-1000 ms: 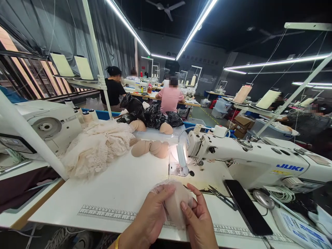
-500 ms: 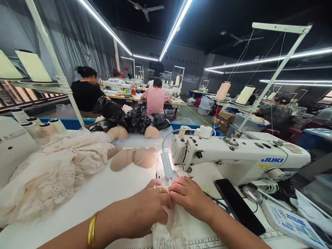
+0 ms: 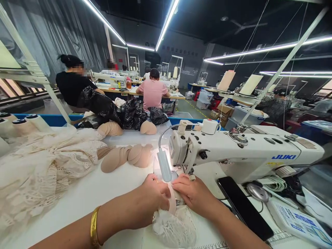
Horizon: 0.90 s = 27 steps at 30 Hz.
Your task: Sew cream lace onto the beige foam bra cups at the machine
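Cream lace fabric (image 3: 175, 226) hangs toward me from beneath my hands, with a smooth beige strip (image 3: 172, 200) at its upper part. My left hand (image 3: 153, 197) is closed on its left side, fingers bent and a ring showing. From the right, my right hand (image 3: 192, 192) grips the fabric's edge close to the needle area, its thumb hidden. Both hands are just in front of the head of a white JUKI sewing machine (image 3: 243, 148). A small lit lamp (image 3: 164, 166) on a bendy neck covers the needle from view.
A heap of cream lace (image 3: 52, 166) lies left, beside beige oval pads (image 3: 127, 157). To the right are a black phone (image 3: 243, 207), a grey mouse (image 3: 257, 192) and a white-blue box (image 3: 298, 221). Black plastic bags (image 3: 116, 110) and seated co-workers (image 3: 153, 90) are ahead.
My hands have moved slightly apart, and more of the lace shows below them. The view has shifted a little; the machine stays in place.
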{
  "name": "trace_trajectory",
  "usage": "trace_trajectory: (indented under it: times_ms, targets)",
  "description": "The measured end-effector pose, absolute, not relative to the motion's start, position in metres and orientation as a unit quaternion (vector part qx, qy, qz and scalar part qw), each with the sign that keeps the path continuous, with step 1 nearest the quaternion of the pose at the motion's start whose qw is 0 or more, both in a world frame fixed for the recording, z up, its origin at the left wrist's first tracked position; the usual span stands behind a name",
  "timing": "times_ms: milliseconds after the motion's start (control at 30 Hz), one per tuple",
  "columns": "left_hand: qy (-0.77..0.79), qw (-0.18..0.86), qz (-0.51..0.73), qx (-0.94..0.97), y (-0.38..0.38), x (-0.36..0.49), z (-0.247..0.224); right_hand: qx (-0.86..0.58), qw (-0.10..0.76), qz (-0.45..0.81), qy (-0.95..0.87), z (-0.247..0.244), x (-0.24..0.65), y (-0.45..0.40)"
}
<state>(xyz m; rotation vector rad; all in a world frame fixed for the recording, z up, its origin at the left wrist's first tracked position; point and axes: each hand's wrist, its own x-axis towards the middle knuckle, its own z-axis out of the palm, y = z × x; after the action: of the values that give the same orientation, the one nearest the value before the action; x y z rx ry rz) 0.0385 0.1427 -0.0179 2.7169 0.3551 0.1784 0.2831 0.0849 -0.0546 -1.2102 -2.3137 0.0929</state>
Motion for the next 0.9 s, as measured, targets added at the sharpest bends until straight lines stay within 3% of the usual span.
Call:
trace_trajectory:
  times_ms: [900]
  targets:
    - [0.138,0.196,0.091,0.967,0.146,0.039,-0.020,-0.499,0.245,0.011,-0.831,-0.061,0.289,0.086]
